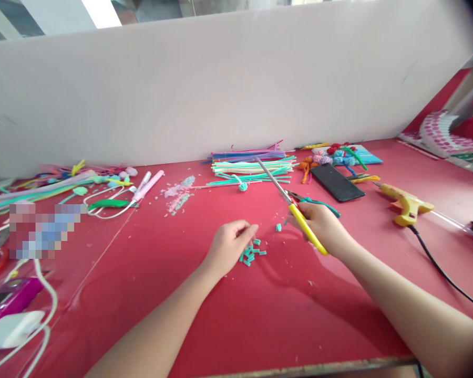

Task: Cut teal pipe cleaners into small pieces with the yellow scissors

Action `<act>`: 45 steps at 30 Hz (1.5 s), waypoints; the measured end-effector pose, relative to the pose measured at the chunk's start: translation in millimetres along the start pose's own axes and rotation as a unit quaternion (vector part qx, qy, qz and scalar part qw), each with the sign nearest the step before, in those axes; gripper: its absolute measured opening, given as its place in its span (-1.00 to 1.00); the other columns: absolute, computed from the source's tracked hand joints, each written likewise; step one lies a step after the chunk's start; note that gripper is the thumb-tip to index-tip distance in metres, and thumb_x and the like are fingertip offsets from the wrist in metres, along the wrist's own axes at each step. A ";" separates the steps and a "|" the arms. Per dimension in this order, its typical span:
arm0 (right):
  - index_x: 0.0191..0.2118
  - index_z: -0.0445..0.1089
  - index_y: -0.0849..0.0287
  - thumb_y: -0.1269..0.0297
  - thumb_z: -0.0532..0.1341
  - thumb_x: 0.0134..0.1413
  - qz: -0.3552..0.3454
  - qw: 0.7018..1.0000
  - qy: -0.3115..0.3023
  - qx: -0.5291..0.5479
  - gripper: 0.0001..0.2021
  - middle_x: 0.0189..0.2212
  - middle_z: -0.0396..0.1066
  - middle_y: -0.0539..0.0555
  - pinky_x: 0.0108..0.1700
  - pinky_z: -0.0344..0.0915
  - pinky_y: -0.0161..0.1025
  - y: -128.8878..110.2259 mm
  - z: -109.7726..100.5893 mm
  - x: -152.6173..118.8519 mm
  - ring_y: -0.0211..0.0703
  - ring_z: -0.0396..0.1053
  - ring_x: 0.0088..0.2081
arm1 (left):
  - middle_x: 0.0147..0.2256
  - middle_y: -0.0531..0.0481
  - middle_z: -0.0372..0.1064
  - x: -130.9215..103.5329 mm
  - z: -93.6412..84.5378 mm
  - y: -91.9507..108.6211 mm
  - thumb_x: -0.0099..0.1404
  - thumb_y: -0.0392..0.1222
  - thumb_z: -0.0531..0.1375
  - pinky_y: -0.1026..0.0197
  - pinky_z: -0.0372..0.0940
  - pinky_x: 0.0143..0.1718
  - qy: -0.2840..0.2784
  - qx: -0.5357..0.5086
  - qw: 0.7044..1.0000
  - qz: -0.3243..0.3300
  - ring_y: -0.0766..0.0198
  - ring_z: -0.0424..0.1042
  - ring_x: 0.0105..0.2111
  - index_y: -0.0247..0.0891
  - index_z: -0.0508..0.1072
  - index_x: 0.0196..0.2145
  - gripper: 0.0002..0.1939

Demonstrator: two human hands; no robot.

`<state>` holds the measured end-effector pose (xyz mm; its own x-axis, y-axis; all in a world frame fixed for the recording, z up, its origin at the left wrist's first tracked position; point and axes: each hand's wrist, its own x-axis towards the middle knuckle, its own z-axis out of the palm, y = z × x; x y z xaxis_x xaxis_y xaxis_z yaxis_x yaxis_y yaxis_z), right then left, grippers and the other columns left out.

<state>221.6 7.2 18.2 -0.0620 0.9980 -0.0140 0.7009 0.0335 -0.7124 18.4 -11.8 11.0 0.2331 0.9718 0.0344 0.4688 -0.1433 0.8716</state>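
My left hand (232, 242) is just above the red table, its thumb and fingers pinched together at the edge of a small pile of cut teal pieces (249, 254). Whatever lies between those fingertips is too small to make out. Yellow-handled scissors (308, 229) are in my right hand (317, 223), their blades pointing up and to the left. One separate teal piece (278, 227) lies between the two hands. Bundles of purple, cream and teal pipe cleaners (252, 167) lie beyond, with a small teal ball (243, 186) at their near side.
Teal-handled pliers (319, 203) and a black phone (337, 182) lie past my right hand. A yellow glue gun (408, 203) with a black cord is at the right. Fluff scraps (178, 193), a pink tool (150, 186), white cables and more pipe cleaners occupy the left. A pale partition (220, 89) borders the back.
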 end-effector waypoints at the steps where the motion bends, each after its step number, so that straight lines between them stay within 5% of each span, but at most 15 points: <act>1: -0.56 0.20 0.21 0.17 0.04 -0.16 0.000 0.999 0.007 -0.036 -0.80 -0.73 0.08 -0.08 -0.62 -0.15 -0.37 4.0 -1.0 4.6 -0.37 0.01 -0.66 | -0.65 0.09 0.19 2.7 -2.8 -3.1 0.14 0.01 -0.04 0.35 0.08 -0.57 0.016 0.018 1.000 0.001 0.41 0.17 -0.62 -0.29 0.29 -0.58 -0.66; 6: -0.65 0.14 0.19 0.20 0.04 -0.18 -0.014 0.989 -0.028 -0.143 -0.80 -0.72 0.15 -0.04 -0.60 -0.13 -0.36 15.1 3.3 16.7 -0.34 0.08 -0.64 | -0.65 0.10 0.19 13.1 -13.0 -16.5 0.16 0.01 -0.08 0.34 0.08 -0.55 0.081 0.087 0.993 0.012 0.40 0.17 -0.64 -0.26 0.29 -0.54 -0.67; 12: -0.66 0.13 0.18 0.15 0.06 -0.19 -0.016 0.987 -0.009 -0.160 -0.77 -0.72 0.17 -0.01 -0.57 -0.12 -0.34 15.9 3.4 17.7 -0.32 0.09 -0.64 | -0.64 0.10 0.22 17.2 -14.1 -28.1 0.18 -0.07 -0.09 0.34 0.10 -0.52 0.079 0.087 0.993 0.005 0.37 0.21 -0.62 -0.23 0.30 -0.41 -0.75; 17: -0.63 0.10 0.18 0.19 0.06 -0.18 -0.052 0.995 0.012 -0.087 -0.80 -0.72 0.08 -0.07 -0.58 -0.13 -0.35 11.5 3.2 11.7 -0.34 0.04 -0.63 | -0.35 0.02 0.30 17.0 -14.1 -26.2 0.09 -0.26 0.02 0.32 0.15 -0.38 0.106 0.084 0.990 0.050 0.38 0.26 -0.48 -0.21 0.32 -0.29 -0.80; 22: -0.58 0.12 0.19 0.27 0.05 -0.20 -0.087 0.991 -0.071 0.074 -0.88 -0.69 0.01 -0.12 -0.62 -0.15 -0.39 3.2 12.1 -0.9 -0.40 -0.03 -0.64 | -0.34 -0.01 0.25 10.3 -5.7 -12.4 0.09 -0.28 0.05 0.26 0.15 -0.28 0.015 0.151 0.979 0.137 0.32 0.25 -0.36 -0.22 0.37 -0.39 -0.87; 28: -0.52 0.20 0.22 0.21 0.11 -0.21 -0.063 0.990 0.011 0.125 -0.83 -0.66 0.08 -0.10 -0.62 -0.08 -0.39 -2.9 5.2 -4.0 -0.41 0.01 -0.64 | -0.39 -0.01 0.25 6.7 8.1 -11.2 0.12 -0.33 0.03 0.22 0.12 -0.23 -0.021 0.257 0.949 0.181 0.26 0.21 -0.30 -0.23 0.37 -0.42 -0.86; 37: -0.46 0.21 0.21 0.08 0.13 -0.20 0.011 0.966 0.003 0.257 -0.73 -0.79 0.01 -0.16 -0.70 0.00 -0.38 -2.0 4.2 0.6 -0.37 0.05 -0.76 | -0.43 0.01 0.24 5.5 7.0 -10.9 0.13 -0.28 -0.01 0.26 0.11 -0.35 -0.018 0.211 0.969 0.126 0.28 0.24 -0.37 -0.23 0.27 -0.48 -0.90; 45: -0.47 0.24 0.23 0.17 0.10 -0.21 -0.023 0.984 -0.014 0.177 -0.79 -0.66 0.13 -0.08 -0.64 -0.04 -0.39 -3.9 14.6 -5.4 -0.38 0.06 -0.64 | -0.44 0.03 0.30 7.5 1.6 -11.8 0.07 -0.16 0.08 0.30 0.17 -0.39 -0.013 -0.054 0.998 -0.015 0.34 0.28 -0.44 -0.26 0.34 -0.39 -0.85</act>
<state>208.9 0.9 10.7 -0.1113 0.9938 0.0083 0.4062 0.0531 -0.9122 15.9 -3.1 0.2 0.2433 0.9699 -0.0030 0.3808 -0.0927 0.9200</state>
